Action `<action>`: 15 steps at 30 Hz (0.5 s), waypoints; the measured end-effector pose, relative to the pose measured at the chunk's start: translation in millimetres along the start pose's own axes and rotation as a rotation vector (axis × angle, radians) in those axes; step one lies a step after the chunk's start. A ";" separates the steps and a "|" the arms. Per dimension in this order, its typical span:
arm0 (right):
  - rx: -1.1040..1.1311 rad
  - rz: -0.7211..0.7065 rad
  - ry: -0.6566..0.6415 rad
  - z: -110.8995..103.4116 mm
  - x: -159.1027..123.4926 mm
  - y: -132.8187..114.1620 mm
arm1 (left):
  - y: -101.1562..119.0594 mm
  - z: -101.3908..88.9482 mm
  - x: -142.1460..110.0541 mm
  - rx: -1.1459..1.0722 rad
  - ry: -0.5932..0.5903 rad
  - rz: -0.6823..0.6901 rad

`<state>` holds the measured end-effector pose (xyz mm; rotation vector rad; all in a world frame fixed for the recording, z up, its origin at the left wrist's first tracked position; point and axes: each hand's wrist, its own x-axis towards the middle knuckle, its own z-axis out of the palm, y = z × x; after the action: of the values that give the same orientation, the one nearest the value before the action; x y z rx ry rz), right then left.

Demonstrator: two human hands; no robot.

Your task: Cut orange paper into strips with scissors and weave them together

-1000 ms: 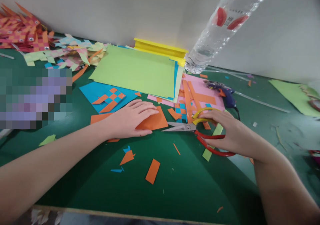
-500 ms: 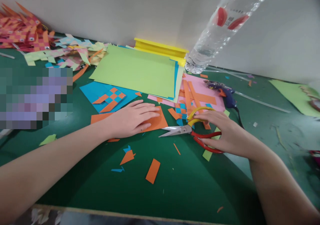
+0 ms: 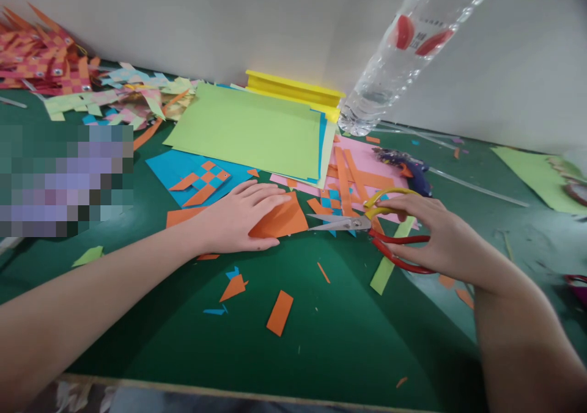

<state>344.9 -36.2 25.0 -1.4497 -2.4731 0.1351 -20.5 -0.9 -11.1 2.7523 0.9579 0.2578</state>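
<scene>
Scissors [image 3: 359, 223] and right hand [image 3: 438, 233] have shifted rightward.

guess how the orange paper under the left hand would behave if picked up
Probably bendy, as the orange paper seems to bow up under the left hand. Likely very light, since it looks thin. It may slide when pushed, as the green table looks smooth.

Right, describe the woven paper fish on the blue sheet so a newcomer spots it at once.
Find the big light green sheet toward the table's back. By its near left corner a blue sheet sticks out, and the orange-and-blue checkered fish lies on it. The similar woven piece by the scissors lies farther right, off that blue sheet.
</scene>
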 end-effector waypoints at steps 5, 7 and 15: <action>0.011 -0.025 -0.033 1.2 1.0 -1.4 | 0.2 0.9 2.0 -0.003 0.008 0.015; 0.027 -0.021 -0.050 2.2 1.3 -2.3 | 1.0 0.8 2.6 -0.005 0.018 0.019; 0.039 0.063 -0.075 1.6 0.7 -0.6 | 4.5 -1.0 0.9 -0.019 0.078 0.026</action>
<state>343.6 -35.8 23.8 -1.5331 -2.4695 0.2526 -17.4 -3.6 -8.9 2.7572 0.9336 0.3787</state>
